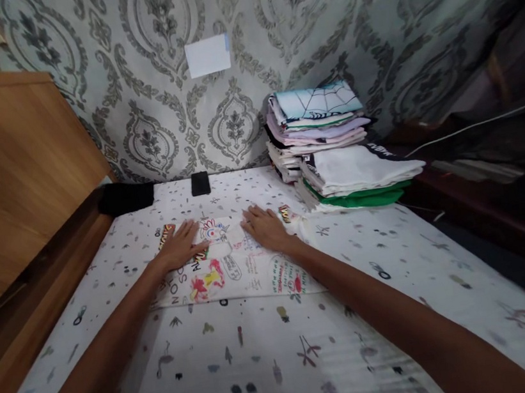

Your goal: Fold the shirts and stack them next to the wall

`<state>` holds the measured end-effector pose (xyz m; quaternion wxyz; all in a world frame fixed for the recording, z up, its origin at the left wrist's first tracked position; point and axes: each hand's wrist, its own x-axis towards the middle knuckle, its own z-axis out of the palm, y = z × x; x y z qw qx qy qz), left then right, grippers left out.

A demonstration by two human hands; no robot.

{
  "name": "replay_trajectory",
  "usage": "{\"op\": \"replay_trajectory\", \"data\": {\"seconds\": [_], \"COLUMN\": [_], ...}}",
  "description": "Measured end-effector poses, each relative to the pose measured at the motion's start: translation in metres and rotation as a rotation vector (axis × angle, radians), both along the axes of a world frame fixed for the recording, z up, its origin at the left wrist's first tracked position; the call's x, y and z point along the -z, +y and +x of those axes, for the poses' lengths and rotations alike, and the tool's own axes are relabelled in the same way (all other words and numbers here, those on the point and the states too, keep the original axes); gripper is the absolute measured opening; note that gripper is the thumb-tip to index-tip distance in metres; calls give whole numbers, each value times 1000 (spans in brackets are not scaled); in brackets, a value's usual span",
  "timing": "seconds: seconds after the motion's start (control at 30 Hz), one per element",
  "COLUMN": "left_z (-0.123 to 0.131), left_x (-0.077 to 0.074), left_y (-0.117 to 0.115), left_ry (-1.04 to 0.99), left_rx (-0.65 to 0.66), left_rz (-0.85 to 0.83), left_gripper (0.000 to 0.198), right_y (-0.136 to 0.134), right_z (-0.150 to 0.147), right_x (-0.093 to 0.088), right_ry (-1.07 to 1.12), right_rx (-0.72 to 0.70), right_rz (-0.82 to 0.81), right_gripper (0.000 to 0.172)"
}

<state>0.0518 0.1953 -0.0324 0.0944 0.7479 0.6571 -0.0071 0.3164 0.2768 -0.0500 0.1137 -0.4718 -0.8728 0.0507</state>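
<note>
A white T-shirt [247,266] with colourful drawings and lettering lies folded into a long flat strip on the patterned sheet [265,364]. My left hand [179,246] rests flat on its left part, fingers stretched out and thumb pointing right. On the right of the middle, my right hand [265,228] presses down on the cloth with its fingers spread. Neither hand grips the fabric. Parts of the print are hidden under both palms.
Two stacks of folded clothes stand at the back right, a taller stack [321,130] and a lower stack [361,174]. A small black wallet-like object [200,183] and a black cloth [126,197] lie near the wall. A wooden panel [13,178] rises at the left.
</note>
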Motion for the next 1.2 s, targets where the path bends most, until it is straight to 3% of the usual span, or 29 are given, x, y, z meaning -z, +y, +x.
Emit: {"op": "replay_trajectory", "data": {"seconds": [0.2,0.4,0.53,0.67,0.77,0.87,1.0,1.1,1.2], "left_z": [-34,-36,-41,-54,-57,-52,-48,-50,-51], "left_x": [-7,-14,-16,-21,-28,-34,-40,-45,-50], "left_y": [-24,-72,-100,-97,-86,-82,-92,-103,-113], "left_ry": [25,-178,-201,-242,-332,-535,-804,-861,-862], "left_rx": [-157,46,22,-32,-15,-120,-412,-560,-606], "left_rz": [-36,278,256,139,68,17,-60,-137,-186], "left_gripper": [83,50,40,41,39,41,52,61,67], "right_y": [-2,-34,-70,-103,-119,-125,-122,-118,-117], "right_z": [3,47,93,118,121,120,122,124,126], "right_x": [-11,-30,-38,-41,-37,-31,-26,-27,-27], "right_ry": [57,186,195,142,174,224,233,254,396], "right_rx": [6,-5,164,244,269,336,391,363,344], "right_rz": [-10,35,-35,-186,-264,-231,-218,-262,-302], "right_gripper": [45,41,30,34,26,22,26,18,17]}}
